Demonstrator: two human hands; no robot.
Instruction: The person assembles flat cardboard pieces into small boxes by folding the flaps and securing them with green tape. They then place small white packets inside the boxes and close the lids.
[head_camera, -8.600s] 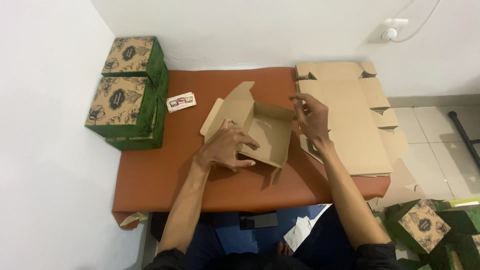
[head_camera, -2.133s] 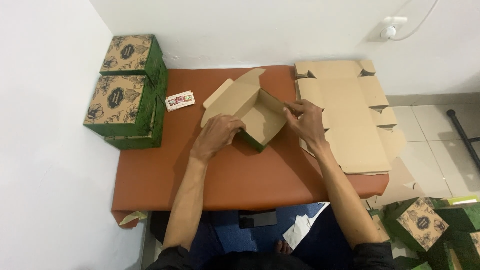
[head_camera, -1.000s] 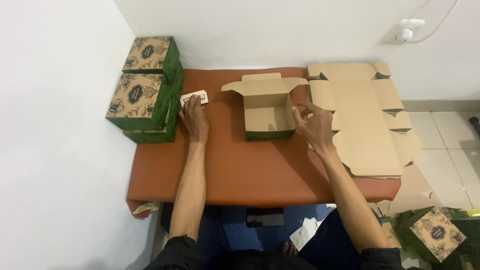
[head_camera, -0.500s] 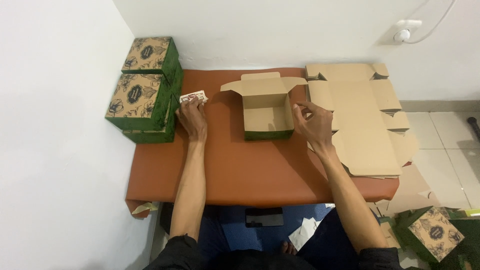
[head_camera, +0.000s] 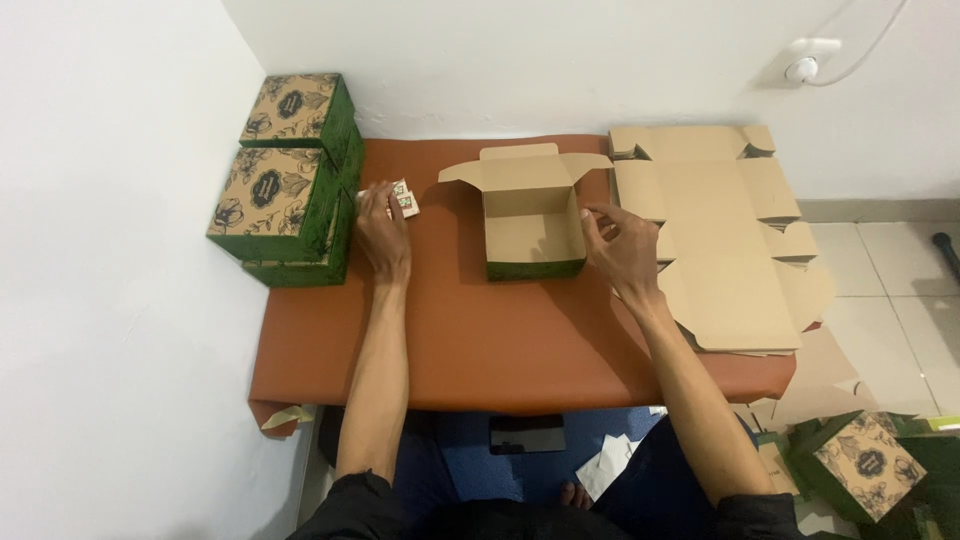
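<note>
Fingers of the left hand (head_camera: 383, 232) curl down over a small white card (head_camera: 404, 198) at the back left of the brown table (head_camera: 480, 340), pinching its near edge; how firm the hold is cannot be told, since the knuckles hide the tips. Just to the left of that hand stands a stack of closed green boxes with kraft floral lids (head_camera: 285, 185), pushed against the white wall. The card lies flat, its long axis running roughly left to right across the tabletop, its right end showing beyond the fingers. It looks thin, light and a little bendy, so it would probably slide rather than lift unless taken by an edge between thumb and forefinger.

In the middle of the table sits the open cardboard box (head_camera: 530, 215), mouth upward, lid flap standing back toward the wall and side flaps splayed out. Its green outer face shows along the near wall. The box looks light and stiff only at its folds; the walls would likely give under a squeeze, so the corners or the base seem the safest places to grip.

The right hand (head_camera: 622, 245) rests at the box's right wall, fingers loosely spread and half bent, touching or nearly touching the rim and holding nothing. Farther right a pile of flat unfolded box blanks (head_camera: 715, 235) lies plain side up, overhanging the table's edge.
</note>
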